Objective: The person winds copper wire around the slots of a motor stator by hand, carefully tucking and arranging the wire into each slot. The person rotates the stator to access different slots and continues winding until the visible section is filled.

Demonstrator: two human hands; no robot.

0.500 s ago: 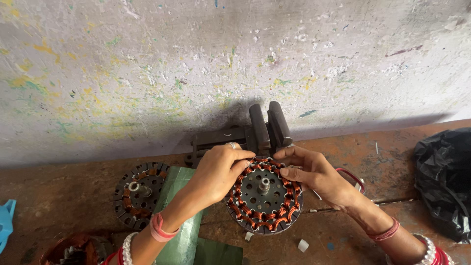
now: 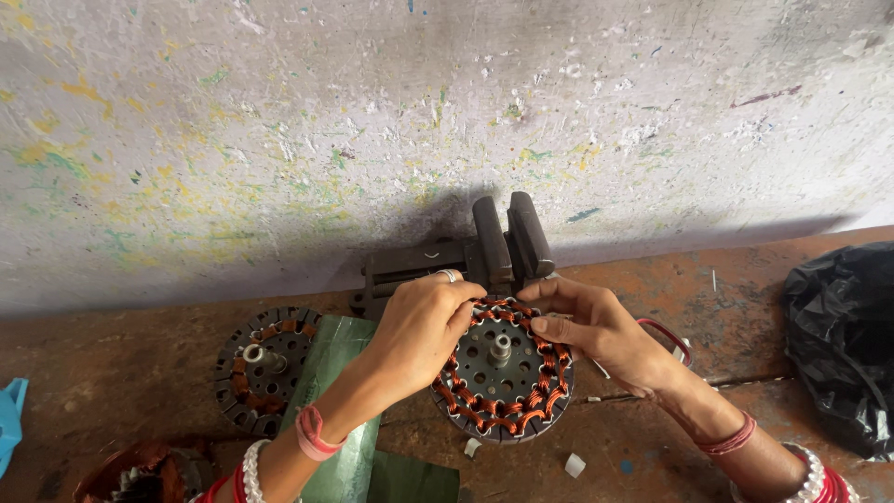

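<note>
Pinching top rim of wound stator [image 2: 503,373]: our left hand [image 2: 424,326] and right hand [image 2: 596,331] flank it, fingertips clamped on copper coils, disc flat on worktop [image 2: 726,307].

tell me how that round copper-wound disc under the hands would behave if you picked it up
The wound disc is probably heavy for its size: it looks like stacked dark metal with copper coils. Likely stiff, lying flat on the bench, so unlikely to roll. The thin windings could snag or scratch where the left hand and right hand pinch them.

Paint-flecked wall [image 2: 279,121], rusty brown floor [image 2: 121,373]
</note>
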